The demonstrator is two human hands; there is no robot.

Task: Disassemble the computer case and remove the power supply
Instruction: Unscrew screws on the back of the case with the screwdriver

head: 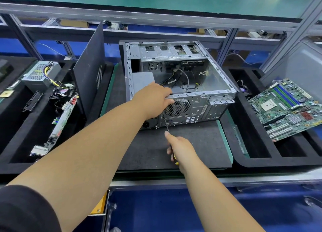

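Left hand (153, 101) on computer case (200, 108) rim

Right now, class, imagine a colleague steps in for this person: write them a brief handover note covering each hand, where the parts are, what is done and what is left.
Left hand grips the rear top edge of the open grey metal computer case, steadying it on the dark foam mat.
Right hand holds the yellow-handled screwdriver, tip at the rear panel's lower left, beside the fan grille.
Done: side panel off, green motherboard out in the right tray.
Left: the grey power supply box still sits inside with cables; free it and lift it out.
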